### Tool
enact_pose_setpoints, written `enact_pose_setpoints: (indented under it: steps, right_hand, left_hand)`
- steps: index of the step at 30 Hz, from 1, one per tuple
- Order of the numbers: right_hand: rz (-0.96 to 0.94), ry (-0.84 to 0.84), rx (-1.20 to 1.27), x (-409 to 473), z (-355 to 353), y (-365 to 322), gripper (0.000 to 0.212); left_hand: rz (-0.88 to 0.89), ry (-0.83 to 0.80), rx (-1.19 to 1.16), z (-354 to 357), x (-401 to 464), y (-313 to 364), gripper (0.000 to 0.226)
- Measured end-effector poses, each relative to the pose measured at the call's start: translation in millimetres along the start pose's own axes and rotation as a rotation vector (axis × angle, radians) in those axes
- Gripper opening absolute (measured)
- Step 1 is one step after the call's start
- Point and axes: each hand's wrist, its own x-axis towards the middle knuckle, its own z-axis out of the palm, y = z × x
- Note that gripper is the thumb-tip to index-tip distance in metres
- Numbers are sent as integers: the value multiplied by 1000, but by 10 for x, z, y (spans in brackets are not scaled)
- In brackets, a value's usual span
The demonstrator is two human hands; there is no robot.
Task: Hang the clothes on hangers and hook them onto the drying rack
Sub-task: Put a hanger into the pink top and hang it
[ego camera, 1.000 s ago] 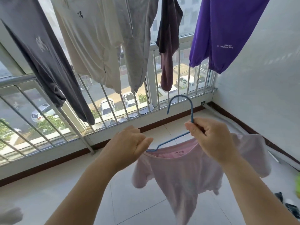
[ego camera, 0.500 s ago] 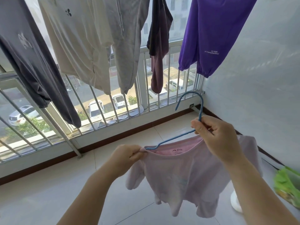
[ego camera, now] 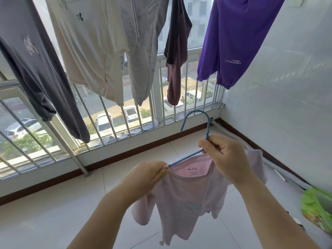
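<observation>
A small pink T-shirt point(ego camera: 185, 200) hangs in front of me on a blue wire hanger point(ego camera: 206, 123), whose hook curves up above my hands. My right hand point(ego camera: 226, 157) grips the hanger at the base of its hook. My left hand point(ego camera: 149, 175) pinches the shirt's left shoulder at the collar, where the hanger's arm runs into the fabric. The hanger's right arm is hidden behind my right hand and inside the shirt. The drying rack itself is out of view above.
Several garments hang overhead: a dark grey top point(ego camera: 36, 69), a cream shirt point(ego camera: 86, 51), a grey piece point(ego camera: 142, 51), a maroon one point(ego camera: 176, 60), a purple one point(ego camera: 233, 42). A barred window railing point(ego camera: 125, 123) faces me, a white wall point(ego camera: 287, 87) stands right, a green bag point(ego camera: 318, 209) lies low right.
The view has swung right, bringing the green bag into sight. My left hand dropped from the hanger's left tip to pinch the shirt's shoulder and draw it over that end.
</observation>
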Motion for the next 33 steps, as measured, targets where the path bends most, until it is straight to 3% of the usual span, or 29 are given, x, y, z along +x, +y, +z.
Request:
enact_pose_setpoints:
  steps: [3, 8, 11, 15, 19, 25, 28, 33]
  right_hand:
    - [75, -26, 75, 8, 36, -51, 20]
    - [240, -212, 242, 19, -20, -73, 32]
    - [217, -282, 86, 29, -55, 3, 19]
    - [183, -237, -79, 55, -30, -3, 22]
    - [131, -182, -297, 104, 79, -91, 21]
    - [-45, -128, -293, 151, 338, -456, 19]
    - [-10, -84, -357, 156, 372, -536, 13]
    - [11, -232, -114, 88, 506, -853, 29]
  left_hand:
    - [-49, 80, -5, -15, -64, -50, 23]
    - [-114, 344, 73, -122, -272, -245, 33]
    - [-174, 467, 51, -286, -397, -403, 23]
    - [-198, 623, 98, -504, -594, -570, 36]
    - [-249, 665, 119, -612, -760, -598, 14]
    - [-247, 708, 135, -749, -1039, -603, 19]
    - [-236, 716, 145, -777, -1166, -610, 24]
    - [-264, 750, 147, -821, -1294, -573, 32]
